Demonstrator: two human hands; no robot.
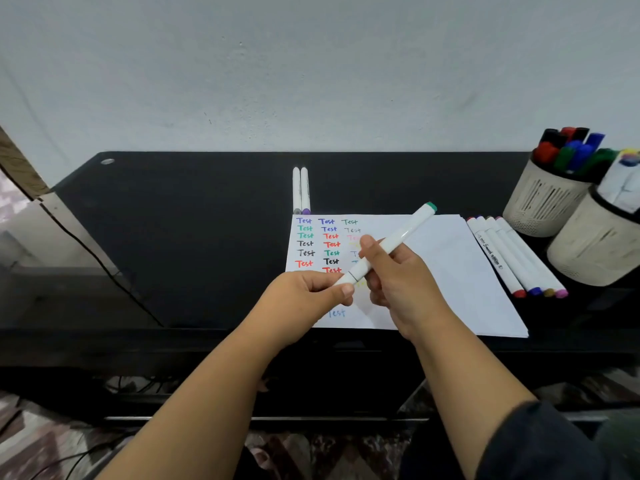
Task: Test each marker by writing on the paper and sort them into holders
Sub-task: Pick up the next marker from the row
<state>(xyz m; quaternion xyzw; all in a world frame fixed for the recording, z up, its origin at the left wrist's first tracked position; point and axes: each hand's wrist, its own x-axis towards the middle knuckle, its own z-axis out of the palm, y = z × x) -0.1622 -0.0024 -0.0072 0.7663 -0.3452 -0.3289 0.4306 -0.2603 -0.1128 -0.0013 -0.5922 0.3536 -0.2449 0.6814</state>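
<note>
Both hands (304, 292) (398, 275) grip marker (391, 244) (green cap (430, 206) beyond)

head cam, looking down at desk (207, 237) (close)

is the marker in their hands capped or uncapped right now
Capped at both ends as far as shows: the marker has its green end cap on, and the left hand pinches the white near cap, seated on the barrel.

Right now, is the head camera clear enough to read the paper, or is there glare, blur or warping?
Head view: even, soft light, no harsh glare; the "Test" words on the paper read clearly, though the hands hide some. Wide-angle warping tilts the holders at the right edge. The table is dark with little detail.
</note>
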